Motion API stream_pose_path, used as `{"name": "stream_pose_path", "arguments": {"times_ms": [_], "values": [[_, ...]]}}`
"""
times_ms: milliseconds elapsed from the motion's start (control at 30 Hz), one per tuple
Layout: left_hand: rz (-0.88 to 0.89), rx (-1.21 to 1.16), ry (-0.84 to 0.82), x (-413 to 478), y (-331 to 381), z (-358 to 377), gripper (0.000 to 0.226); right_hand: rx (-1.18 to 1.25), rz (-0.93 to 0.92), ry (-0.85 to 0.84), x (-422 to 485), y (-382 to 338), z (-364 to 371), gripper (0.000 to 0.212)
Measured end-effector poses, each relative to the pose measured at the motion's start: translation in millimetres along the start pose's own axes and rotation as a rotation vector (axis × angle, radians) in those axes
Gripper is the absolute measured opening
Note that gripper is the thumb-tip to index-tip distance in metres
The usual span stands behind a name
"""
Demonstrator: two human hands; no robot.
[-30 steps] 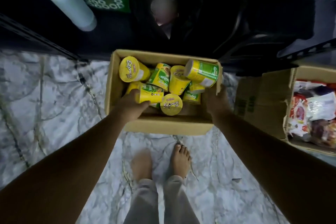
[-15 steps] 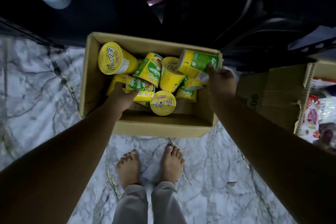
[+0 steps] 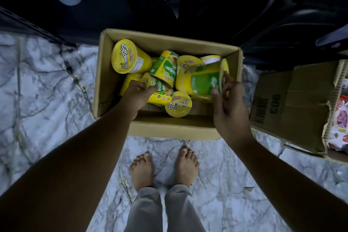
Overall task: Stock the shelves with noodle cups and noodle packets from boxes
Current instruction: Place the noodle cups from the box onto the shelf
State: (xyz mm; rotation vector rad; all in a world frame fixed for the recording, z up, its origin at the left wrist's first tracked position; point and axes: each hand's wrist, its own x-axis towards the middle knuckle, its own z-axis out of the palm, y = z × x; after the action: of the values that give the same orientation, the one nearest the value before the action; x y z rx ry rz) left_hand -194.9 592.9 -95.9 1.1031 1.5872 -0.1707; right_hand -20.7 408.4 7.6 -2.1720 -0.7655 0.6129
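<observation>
**stockroom_lurker:** Marble floor point(image 3: 47, 84) with an open cardboard box point(image 3: 169, 128) on it, right ahead of someone's bare feet point(image 3: 142, 171). Loose yellow noodle cups point(image 3: 122, 56) are piled inside. Which way are the held ones pointing?

**aisle9:** Both are on their sides. The right hand point(image 3: 228, 107) has the green-label cup point(image 3: 203, 81) over the right part of the box, thumb on the near side and fingers curled over the far rim. Its long axis runs roughly left to right. It's blurry, so I can't tell which end is the lid. The left hand point(image 3: 137, 96) is wrapped around a vegetarian cup point(image 3: 162, 94) in the pile, and that one's axis slants from upper left to lower right.

**stockroom_lurker:** Anything different from half a second ago?

**aisle9:** Yeah, back then the green-label cup lay against the far right corner with the right fingers only just reaching it. Now it's up off the pile and closer to the near side. The left hand is on the same cup as before. Off to the right, a side box point(image 3: 286, 103) with noodle packets point(image 3: 339, 124) sits just beside the first.
</observation>
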Motion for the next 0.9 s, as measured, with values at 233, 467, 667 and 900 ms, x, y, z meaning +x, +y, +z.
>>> {"name": "stream_pose_path", "arguments": {"times_ms": [233, 467, 667, 900], "values": [[0.192, 0.214, -0.003, -26, 0, -9, 0.085, -0.292, -0.349, -0.430, -15, 31, 20, 0.046], [0.512, 0.754, 0.110, -29, -20, -20, 0.124, -0.481, -0.546, -0.652, 0, 47, 57, 0.026], [0.425, 0.702, 0.070, -24, -35, -27, 0.130, -0.718, -0.568, -0.579, 6, 32, 60, 0.048], [0.412, 0.486, -0.097, -12, -29, -34, 0.106, -0.591, -0.247, -0.688, 10, 30, 67, 0.036]]}}
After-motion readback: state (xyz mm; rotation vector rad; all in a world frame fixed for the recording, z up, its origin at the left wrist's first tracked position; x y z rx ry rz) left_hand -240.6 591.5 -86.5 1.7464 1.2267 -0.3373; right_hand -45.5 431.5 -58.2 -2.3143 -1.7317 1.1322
